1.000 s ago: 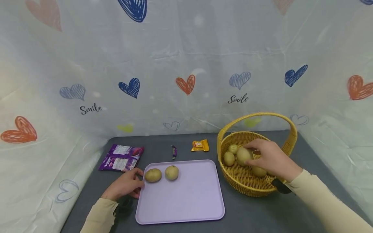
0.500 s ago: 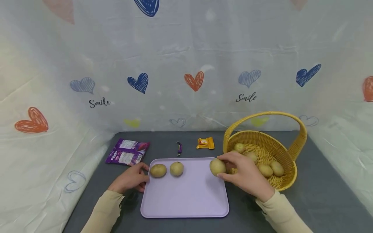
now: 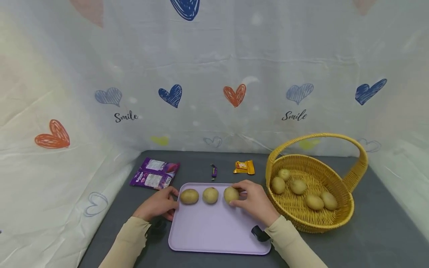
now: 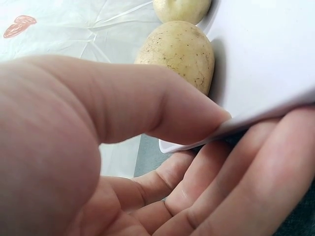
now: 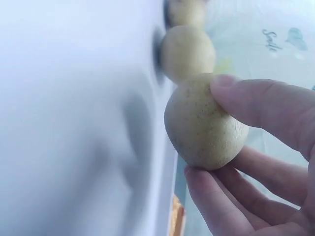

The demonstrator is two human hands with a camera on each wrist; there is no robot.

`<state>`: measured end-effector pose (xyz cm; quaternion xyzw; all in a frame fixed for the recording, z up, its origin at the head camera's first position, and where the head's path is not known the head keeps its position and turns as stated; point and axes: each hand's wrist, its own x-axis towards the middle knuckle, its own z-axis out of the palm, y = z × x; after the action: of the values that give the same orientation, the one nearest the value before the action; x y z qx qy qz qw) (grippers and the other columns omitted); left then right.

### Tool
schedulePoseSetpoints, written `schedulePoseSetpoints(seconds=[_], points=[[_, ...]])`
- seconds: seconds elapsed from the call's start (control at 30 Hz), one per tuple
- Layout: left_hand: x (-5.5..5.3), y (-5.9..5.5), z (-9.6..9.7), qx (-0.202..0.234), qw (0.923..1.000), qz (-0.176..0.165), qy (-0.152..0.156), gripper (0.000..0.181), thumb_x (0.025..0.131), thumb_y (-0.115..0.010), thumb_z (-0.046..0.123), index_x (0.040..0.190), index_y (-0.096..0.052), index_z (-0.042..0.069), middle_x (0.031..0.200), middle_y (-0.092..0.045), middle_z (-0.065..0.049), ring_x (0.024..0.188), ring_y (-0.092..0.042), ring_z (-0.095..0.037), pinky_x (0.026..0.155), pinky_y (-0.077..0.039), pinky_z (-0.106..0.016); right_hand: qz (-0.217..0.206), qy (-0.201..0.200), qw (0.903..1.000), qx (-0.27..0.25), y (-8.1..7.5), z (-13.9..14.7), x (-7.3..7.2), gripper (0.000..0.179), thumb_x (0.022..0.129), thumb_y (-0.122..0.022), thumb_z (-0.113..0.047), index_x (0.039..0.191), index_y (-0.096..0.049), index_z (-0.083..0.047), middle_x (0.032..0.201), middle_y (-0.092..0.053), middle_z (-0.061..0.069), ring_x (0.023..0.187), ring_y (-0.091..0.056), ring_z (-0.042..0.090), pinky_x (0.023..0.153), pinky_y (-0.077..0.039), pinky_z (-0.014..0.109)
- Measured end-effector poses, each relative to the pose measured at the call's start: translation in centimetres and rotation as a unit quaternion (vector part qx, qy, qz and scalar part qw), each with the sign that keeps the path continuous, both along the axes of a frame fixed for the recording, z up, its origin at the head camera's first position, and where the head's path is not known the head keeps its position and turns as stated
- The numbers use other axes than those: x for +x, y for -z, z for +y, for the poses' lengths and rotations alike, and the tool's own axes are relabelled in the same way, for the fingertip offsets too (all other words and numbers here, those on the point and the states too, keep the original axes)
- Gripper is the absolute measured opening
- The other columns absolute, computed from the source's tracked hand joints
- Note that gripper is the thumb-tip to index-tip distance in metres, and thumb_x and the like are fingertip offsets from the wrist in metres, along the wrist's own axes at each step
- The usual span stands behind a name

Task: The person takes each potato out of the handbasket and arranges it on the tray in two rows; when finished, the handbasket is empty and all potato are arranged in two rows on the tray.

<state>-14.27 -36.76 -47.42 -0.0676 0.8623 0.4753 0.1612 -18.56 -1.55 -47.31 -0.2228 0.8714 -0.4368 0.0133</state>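
Dark grey tabletop (image 3: 348, 245), printed white sheet (image 3: 214, 44) behind it. Yellow wicker basket (image 3: 311, 169) sits right of the lilac tray (image 3: 204, 234), handle up, five loose potatoes (image 3: 314, 202) inside. Tray looks like light, stiff plastic with a low rim; probably slides easily, so the rim is the place to hold it. Purple packet (image 3: 155, 174) lies beyond its far left corner. Left hand (image 3: 159, 204) grips the tray's left rim, thumb on top, fingers underneath. Right hand (image 3: 254, 201) pinches the held potato (image 3: 230, 195) over the tray's far side, thumb opposing fingers; can't tell if it touches the tray. It lines up with an oval potato (image 3: 189, 196) and a rounder potato (image 3: 210, 195). Should be firm, modest weight, dry-skinned, not fragile, but prone to roll. Best taken across the widest part. Smallest: yellow-wrapped snack (image 3: 244, 167), then purple-wrapped candy (image 3: 213, 171), both beyond the far rim.
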Motion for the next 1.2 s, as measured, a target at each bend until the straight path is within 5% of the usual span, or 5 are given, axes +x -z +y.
schedulePoseSetpoints(seconds=[0.5, 1.2], points=[[0.03, 0.39, 0.09, 0.003, 0.9999, -0.005, 0.01, 0.046, 0.09, -0.076, 0.007, 0.13, -0.057, -0.002, 0.081, -0.061, -0.013, 0.06, -0.067, -0.021, 0.056, -0.066, -0.038, -0.029, 0.013, 0.9995, 0.001, 1.15, -0.18, -0.02, 0.05, 0.079, -0.096, -0.015, 0.125, -0.078, -0.006, 0.124, -0.075, 0.01, 0.108, -0.076, 0.021, 0.09, -0.066, 0.027], [-0.22, -0.08, -0.03, 0.001, 0.9999, -0.003, 0.011, 0.044, 0.09, -0.076, 0.007, 0.129, -0.057, -0.001, 0.081, -0.061, -0.013, 0.061, -0.067, -0.022, 0.057, -0.067, -0.039, -0.014, 0.009, 0.9998, 0.008, 0.96, -0.59, -0.35, 0.054, 0.079, -0.096, -0.012, 0.128, -0.076, -0.002, 0.129, -0.075, 0.012, 0.111, -0.076, 0.025, 0.094, -0.066, 0.031]])
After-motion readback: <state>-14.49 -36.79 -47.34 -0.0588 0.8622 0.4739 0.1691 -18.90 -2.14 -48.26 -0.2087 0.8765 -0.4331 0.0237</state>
